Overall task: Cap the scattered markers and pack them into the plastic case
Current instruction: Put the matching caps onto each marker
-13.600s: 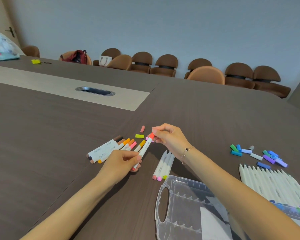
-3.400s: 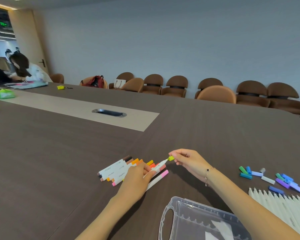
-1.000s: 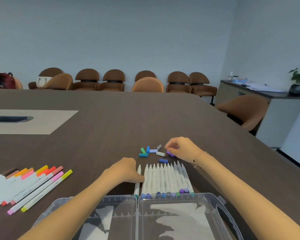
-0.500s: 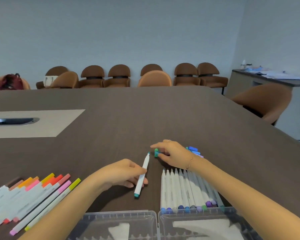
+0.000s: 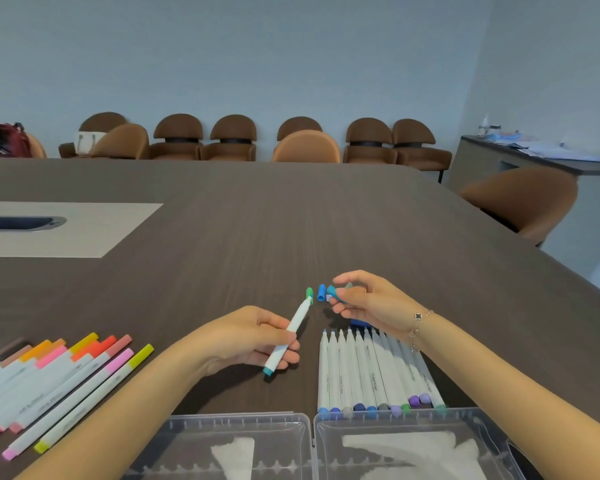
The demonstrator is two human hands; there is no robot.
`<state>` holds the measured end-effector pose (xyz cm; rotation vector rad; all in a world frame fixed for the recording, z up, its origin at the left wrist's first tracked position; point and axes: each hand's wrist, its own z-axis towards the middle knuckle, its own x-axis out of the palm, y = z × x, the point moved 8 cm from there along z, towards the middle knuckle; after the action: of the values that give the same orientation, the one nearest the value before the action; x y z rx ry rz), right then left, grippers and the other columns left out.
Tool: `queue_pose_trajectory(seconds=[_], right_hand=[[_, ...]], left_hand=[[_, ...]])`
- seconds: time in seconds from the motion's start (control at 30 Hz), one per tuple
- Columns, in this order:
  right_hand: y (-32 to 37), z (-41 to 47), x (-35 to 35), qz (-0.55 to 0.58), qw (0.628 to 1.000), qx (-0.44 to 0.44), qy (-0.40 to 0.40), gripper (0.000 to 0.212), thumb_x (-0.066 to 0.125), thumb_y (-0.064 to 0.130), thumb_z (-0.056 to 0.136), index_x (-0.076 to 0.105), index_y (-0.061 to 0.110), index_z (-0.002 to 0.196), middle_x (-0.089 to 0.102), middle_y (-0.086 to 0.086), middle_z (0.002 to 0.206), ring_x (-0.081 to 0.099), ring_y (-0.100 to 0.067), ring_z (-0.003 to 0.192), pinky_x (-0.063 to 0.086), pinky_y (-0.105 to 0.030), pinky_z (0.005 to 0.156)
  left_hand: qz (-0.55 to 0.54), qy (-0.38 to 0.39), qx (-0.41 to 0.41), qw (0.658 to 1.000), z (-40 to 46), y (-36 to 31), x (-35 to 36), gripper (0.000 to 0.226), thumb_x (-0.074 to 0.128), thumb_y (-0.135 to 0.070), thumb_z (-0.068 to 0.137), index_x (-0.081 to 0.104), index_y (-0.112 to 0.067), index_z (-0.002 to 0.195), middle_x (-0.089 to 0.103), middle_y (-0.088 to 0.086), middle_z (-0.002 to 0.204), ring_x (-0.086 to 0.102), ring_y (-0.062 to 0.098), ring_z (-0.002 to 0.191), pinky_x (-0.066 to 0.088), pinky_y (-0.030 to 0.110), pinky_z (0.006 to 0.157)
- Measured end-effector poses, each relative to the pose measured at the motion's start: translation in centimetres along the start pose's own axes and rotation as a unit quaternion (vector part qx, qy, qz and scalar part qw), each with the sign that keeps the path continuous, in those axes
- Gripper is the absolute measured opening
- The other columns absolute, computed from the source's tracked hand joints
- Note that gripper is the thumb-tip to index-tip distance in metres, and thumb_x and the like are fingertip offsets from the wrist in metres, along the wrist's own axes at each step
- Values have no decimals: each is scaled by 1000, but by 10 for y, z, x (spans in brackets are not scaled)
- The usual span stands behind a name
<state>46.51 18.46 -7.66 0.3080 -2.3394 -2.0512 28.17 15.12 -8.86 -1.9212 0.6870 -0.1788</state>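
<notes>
You get bright, even light; soft shadows under your forearms on the surface [image 5: 291,216]. Wide-angle bend at edges, slight softness overall.

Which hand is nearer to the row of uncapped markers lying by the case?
Right. The right hand hovers just above the row's far tips; the left hand, holding a teal marker, sits beside it, further off.

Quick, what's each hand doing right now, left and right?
Left hand: grips a white marker, uncapped tip pointing away.
Right hand: pinches a teal cap beside that tip.
</notes>
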Motion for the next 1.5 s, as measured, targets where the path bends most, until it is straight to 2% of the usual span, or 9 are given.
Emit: queue_pose_trajectory(seconds=[0.17,0.37,0.57,0.77,0.93,1.13,1.23,1.3,1.5], right_hand=[[6,2,1,-77,996,-44,-3,16,57,17,92,68,19,103,69,3,90,65,-6,76,52,-13,71],[11,4,6,-114,991,-64,-11,13,59,17,91,66,18,102,69,5,88,65,-2,72,50,-11,65],[14,1,14,-118,989,-85,10,15,60,18,90,70,15,101,70,6,86,64,2,69,50,-11,66],[18,7,16,-96,992,-86,-8,18,63,19,88,72,14,102,70,3,85,64,-2,65,51,-11,63],[16,10,23,-106,991,-80,-2,18,65,19,86,73,13,101,72,-2,91,64,-6,66,54,-15,67],[30,6,24,-185,976,-104,38,23,58,22,92,69,17,112,69,7,95,64,-4,74,50,-10,64],[39,3,7,-261,957,-126,8,30,48,31,96,58,26,124,63,11,104,63,-3,81,50,-10,63],[43,1,-15,-262,957,-123,-33,25,46,28,97,60,29,118,62,9,112,63,-5,85,48,-11,63],[38,-3,-61,-362,923,-89,-100,23,48,16,97,67,17,110,65,1,113,59,-11,97,45,-17,78]], left_hand=[[5,13,-3,1000,0,4,5,21,63,-11,89,65,-3,109,73,13,101,70,24,93,55,37,90],[4,3,-7,1000,0,4,8,21,63,-11,89,65,-5,108,73,11,98,72,21,89,58,31,81],[3,-3,6,1000,-2,2,9,22,64,-12,88,66,-6,109,74,10,98,71,22,92,57,32,85],[-8,-64,36,997,-5,-3,10,19,64,-10,87,70,-5,104,75,7,88,73,18,77,58,24,65],[-29,-73,31,996,-5,3,14,19,65,-7,86,70,-2,104,75,9,89,73,19,77,59,25,65],[75,-100,14,992,-8,-8,5,8,67,-18,86,72,-13,89,75,3,83,73,12,73,58,21,66],[302,-173,-2,938,-10,-5,-3,17,66,-32,86,72,-16,85,72,-1,81,68,10,70,52,15,59],[418,-188,-9,888,-11,-3,-1,26,63,-41,85,70,-16,87,69,-2,81,63,11,69,46,15,55],[504,-208,-16,838,-11,-11,2,46,54,-62,83,63,-17,82,57,-3,66,53,10,58,40,16,54]])
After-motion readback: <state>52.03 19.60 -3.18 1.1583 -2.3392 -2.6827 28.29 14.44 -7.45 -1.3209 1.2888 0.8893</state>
